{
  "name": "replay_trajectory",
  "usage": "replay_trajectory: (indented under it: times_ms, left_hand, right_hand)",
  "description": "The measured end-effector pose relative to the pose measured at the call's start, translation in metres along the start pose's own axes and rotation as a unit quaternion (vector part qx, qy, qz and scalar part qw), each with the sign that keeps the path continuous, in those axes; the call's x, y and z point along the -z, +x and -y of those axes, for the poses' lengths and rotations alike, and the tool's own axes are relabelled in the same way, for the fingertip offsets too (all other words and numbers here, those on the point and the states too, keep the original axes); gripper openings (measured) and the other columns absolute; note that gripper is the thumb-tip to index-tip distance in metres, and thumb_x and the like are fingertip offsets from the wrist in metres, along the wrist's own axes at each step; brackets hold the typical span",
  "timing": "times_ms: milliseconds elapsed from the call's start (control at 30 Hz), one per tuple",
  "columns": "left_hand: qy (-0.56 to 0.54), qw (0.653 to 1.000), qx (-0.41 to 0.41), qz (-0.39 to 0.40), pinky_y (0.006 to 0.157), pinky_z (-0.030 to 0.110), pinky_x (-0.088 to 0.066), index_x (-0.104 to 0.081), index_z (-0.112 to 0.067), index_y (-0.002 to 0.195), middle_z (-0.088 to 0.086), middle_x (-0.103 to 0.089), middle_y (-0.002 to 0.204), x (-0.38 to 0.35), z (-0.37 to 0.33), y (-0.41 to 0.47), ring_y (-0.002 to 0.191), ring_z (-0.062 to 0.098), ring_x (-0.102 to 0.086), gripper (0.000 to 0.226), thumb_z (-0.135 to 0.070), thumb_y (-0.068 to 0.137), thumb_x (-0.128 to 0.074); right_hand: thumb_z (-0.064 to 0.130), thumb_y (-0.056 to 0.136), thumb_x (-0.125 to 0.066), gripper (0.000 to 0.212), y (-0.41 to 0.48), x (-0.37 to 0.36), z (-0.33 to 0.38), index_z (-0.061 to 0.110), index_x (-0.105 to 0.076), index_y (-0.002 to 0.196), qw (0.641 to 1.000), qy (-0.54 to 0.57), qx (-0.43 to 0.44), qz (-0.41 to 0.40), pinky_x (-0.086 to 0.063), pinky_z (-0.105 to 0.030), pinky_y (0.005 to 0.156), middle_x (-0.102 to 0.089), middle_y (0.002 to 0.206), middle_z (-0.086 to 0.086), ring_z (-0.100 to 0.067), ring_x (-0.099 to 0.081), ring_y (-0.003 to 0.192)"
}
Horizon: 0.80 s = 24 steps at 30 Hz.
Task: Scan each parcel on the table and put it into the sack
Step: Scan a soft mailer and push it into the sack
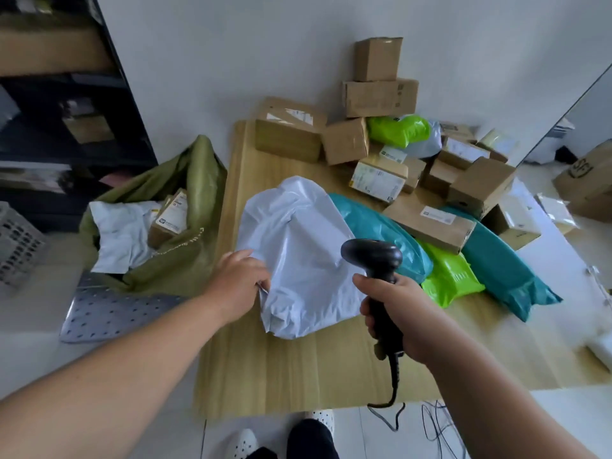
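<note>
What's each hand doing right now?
Left hand: pinching the edge of the white poly mailer.
Right hand: gripping the barcode scanner handle.

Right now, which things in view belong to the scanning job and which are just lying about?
Job: scanner in right hand; white mailer pinched by left hand; green sack; teal mailers; cardboard boxes; table.
Lying about: grey crate; dark shelving; floor cables.
</note>
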<state>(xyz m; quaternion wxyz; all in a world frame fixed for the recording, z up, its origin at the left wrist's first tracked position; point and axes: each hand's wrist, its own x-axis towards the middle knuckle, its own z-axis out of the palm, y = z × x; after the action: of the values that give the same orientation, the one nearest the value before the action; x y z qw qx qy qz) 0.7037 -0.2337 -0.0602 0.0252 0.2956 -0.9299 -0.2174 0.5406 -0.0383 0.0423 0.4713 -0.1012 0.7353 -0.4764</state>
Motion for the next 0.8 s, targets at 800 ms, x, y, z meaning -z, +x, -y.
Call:
replay_trajectory:
  times_ms: [800]
  left_hand:
    - [-0.248,0.898,0.360,-0.057,0.097,0.037,-0.043,-0.037,-0.011,0.137,0.011,-0.037,0.141,-0.055,-0.011,0.007,0.123,0.031,-0.047,0.077,-0.032,0.075,-0.078]
  right_hand:
    - [0.026,0.091,-0.069,0.023,0.058,-0.017,-0.037,0.011,-0.052,0.088,0.996,-0.035,-0.077,0.003,-0.040,-0.026,0.045,-0.055,0.062,-0.007,-0.019,-0.047,0.045]
